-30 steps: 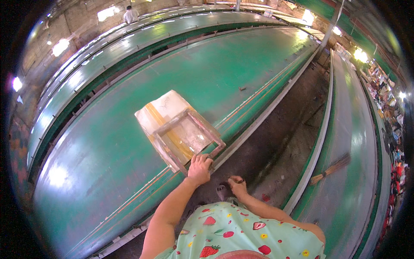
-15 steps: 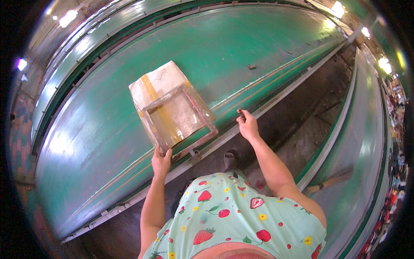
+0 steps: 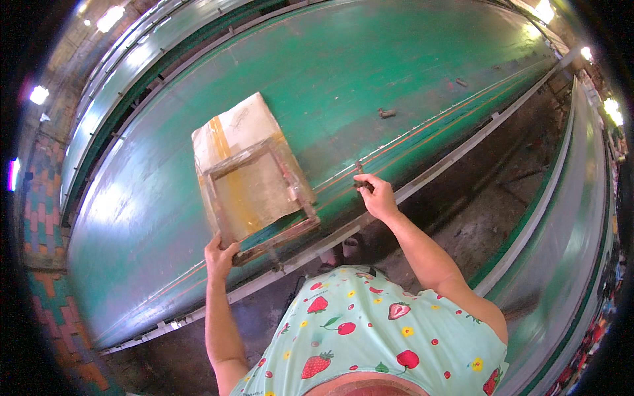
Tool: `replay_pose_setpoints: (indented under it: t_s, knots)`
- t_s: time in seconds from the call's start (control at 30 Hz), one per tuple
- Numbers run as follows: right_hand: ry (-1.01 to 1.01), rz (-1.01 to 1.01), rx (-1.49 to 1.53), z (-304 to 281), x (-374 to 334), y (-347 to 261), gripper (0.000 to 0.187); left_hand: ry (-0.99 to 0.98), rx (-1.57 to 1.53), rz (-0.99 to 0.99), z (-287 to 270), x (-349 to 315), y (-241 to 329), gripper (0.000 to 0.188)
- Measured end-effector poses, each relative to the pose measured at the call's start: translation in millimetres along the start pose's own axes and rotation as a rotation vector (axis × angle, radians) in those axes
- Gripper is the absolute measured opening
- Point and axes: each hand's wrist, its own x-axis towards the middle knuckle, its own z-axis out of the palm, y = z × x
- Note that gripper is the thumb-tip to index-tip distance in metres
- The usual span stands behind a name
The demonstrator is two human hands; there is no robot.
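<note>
A rectangular wooden frame (image 3: 281, 239), worn and stained, lies over a white board (image 3: 246, 122) banded with yellow-brown tape. Both are on the long green table (image 3: 323, 72), near its front edge. My left hand (image 3: 220, 257) grips the frame at its near left corner, thumb along the front bar. To the right of the frame, my right hand (image 3: 378, 199) is raised at the table's edge. Its thumb and fingers pinch a small dark brown piece (image 3: 360, 185), too small to tell its kind.
Two small dark cylinder-like pieces (image 3: 387, 114) lie farther back on the table. A metal rail (image 3: 429, 170) with small fittings runs along the front edge. Behind my right arm stands another long green table (image 3: 555, 244). Dark floor lies between the tables.
The view has shifted, so the frame, board and my left hand appear lower and farther left. My right hand has moved slightly inward over the table edge, and more of the dark piece shows.
</note>
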Motion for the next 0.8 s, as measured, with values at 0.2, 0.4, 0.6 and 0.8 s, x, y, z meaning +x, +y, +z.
replay_pose_setpoints:
  t_s: [0.2, 0.4, 0.6, 0.8]
  knots:
    - [0.157, 0.123, 0.172, -6, 10, 19, 0.032, -0.079, -0.041, 0.097, 109, 43, 34, 0.085]
    - [0.204, 0.042, -0.224, -86, 43, 19, 0.031, -0.105, 0.008, 0.152, 225, 42, 68, 0.099]
    - [0.261, 0.192, -0.523, -188, 118, 58, 0.027, -0.14, 0.051, 0.119, 316, 25, 103, 0.099]
    - [0.243, -0.045, -0.894, -285, 213, 96, 0.035, -0.112, 0.067, 0.106, 385, 19, 127, 0.097]
